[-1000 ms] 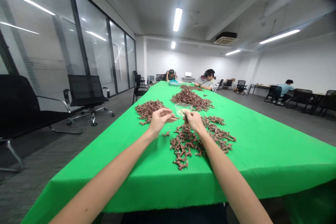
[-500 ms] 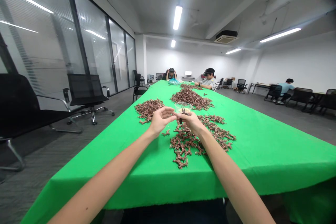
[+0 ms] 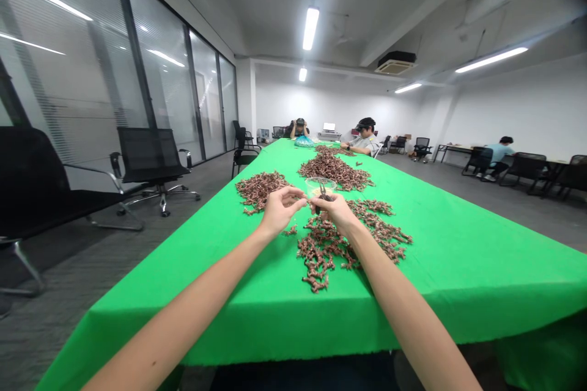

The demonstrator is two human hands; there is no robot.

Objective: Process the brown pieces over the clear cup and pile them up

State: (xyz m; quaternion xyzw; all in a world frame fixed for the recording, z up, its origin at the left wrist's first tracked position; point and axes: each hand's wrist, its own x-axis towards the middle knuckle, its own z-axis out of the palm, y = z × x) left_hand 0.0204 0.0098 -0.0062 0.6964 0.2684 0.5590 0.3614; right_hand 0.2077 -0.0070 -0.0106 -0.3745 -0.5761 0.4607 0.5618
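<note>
My right hand (image 3: 338, 212) is closed round a small pair of pliers (image 3: 323, 192), whose jaws point up and away from me. Close beside it, my left hand (image 3: 277, 210) pinches thumb and fingers together; whatever is between the tips is too small to make out. Just beyond the pliers stands a clear plastic bowl (image 3: 316, 182) with pale bits in it. Under and around my right hand spreads a loose heap of small brown figure-like pieces (image 3: 316, 250). A single brown piece (image 3: 290, 230) lies between my wrists.
Another pile of brown pieces (image 3: 257, 186) lies left of my hands, and a larger one (image 3: 334, 171) beyond the bowl. A green cloth (image 3: 458, 256) covers the long table. At its far end sit two people and a blue bag (image 3: 303, 142). Office chairs (image 3: 149, 156) stand at left.
The pliers have shifted slightly to the right and their jaws stand a little differently. Both hands stay close together in nearly the same place, with a slightly wider gap between the fingertips.
</note>
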